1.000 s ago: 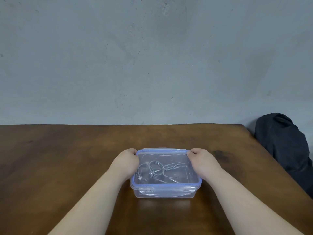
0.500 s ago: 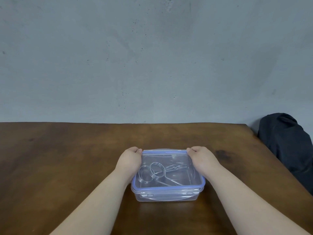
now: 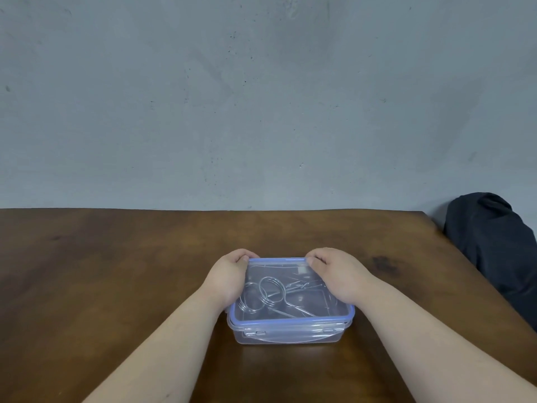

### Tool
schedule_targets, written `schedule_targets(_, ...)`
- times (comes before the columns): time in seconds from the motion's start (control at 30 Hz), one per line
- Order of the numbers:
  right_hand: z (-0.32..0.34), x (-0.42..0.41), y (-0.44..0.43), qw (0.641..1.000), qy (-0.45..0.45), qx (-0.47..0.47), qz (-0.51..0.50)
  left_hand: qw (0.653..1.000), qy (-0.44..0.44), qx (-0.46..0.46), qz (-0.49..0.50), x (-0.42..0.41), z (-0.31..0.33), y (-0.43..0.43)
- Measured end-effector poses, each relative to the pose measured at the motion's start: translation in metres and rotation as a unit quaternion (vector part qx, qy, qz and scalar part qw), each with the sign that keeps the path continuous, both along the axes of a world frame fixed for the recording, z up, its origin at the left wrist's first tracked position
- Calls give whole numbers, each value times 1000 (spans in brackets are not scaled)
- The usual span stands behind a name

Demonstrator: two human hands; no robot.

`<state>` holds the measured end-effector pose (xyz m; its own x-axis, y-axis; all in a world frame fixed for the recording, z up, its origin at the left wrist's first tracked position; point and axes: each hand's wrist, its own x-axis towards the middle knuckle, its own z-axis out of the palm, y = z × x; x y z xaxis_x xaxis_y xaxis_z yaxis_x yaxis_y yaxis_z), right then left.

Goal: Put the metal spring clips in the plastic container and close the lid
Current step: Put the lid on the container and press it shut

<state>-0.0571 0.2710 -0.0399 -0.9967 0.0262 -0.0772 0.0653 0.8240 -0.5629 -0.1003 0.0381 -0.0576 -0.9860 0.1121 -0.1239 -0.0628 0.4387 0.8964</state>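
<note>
Nearest the camera, two bare forearms come in from the bottom corners and meet at the clear plastic container (image 3: 290, 334), which sits on the brown wooden counter (image 3: 116, 271) a bit right of centre. Its near latch flap hangs down along the front wall. The blue-rimmed lid (image 3: 293, 317) is on top, and right through it you can see the metal spring clips (image 3: 268, 295) lying inside, two round wire coils on the left side with thin legs running off to the right.

The left hand (image 3: 228, 276) is curled over the far left corner of the lid, fingers bent down around the edge. The right hand (image 3: 338, 274) does the same on the far right corner, thumb tip on the back rim. Both are gripping the lid, pretty closed up. Can't tell if the far latch is snapped or not, the hands cover it.

Further back, a dark stain on the wood to the right, then a black bag (image 3: 497, 251) off the counter's right edge, and a grey concrete wall (image 3: 261, 97) behind everything.
</note>
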Motion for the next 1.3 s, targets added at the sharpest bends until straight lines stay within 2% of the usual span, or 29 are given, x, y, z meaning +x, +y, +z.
schedule_targets(0.33, -3, -6, 0, 1000, -12, 23, 2, 993, 52, -103, -35, -11, -6, -2)
schedule_targets(0.4, -4, -7, 1, 1000, -7, 26, 6, 987, 91, -112, -65, -10, -7, -2)
schedule_targets(0.47, -4, -7, 1, 1000, -4, 25, 8, 957, 206, -166, -122, -8, -5, -2)
schedule_targets(0.53, -3, -6, 0, 1000, -4, 27, 14, 895, 294, -249, -224, 0, 3, 1)
schedule_targets(0.6, -3, -6, 0, 999, 0, 34, 21, 843, 255, -347, -321, 13, 14, 4)
schedule_targets(0.67, -4, -7, 0, 998, 8, 52, 30, 800, 196, -427, -374, 24, 22, 5)
schedule_targets(0.73, -3, -7, 0, 997, 16, 66, 33, 781, 161, -466, -384, 30, 28, 7)
schedule_targets(0.83, 2, -2, -3, 990, 43, 109, 75, 777, 153, -488, -367, 32, 30, 13)
schedule_targets(0.9, 6, 6, -4, 977, 38, 153, 146, 774, 168, -493, -360, 35, 30, 15)
schedule_targets(1.03, 21, 21, -3, 936, -83, 230, 254, 773, 185, -495, -351, 39, 32, 15)
schedule_targets(1.13, 24, 25, -1, 918, -114, 269, 268, 772, 199, -494, -346, 41, 32, 16)
schedule_targets(1.3, 21, 31, -9, 918, -61, 288, 265, 768, 211, -498, -343, 42, 30, 19)
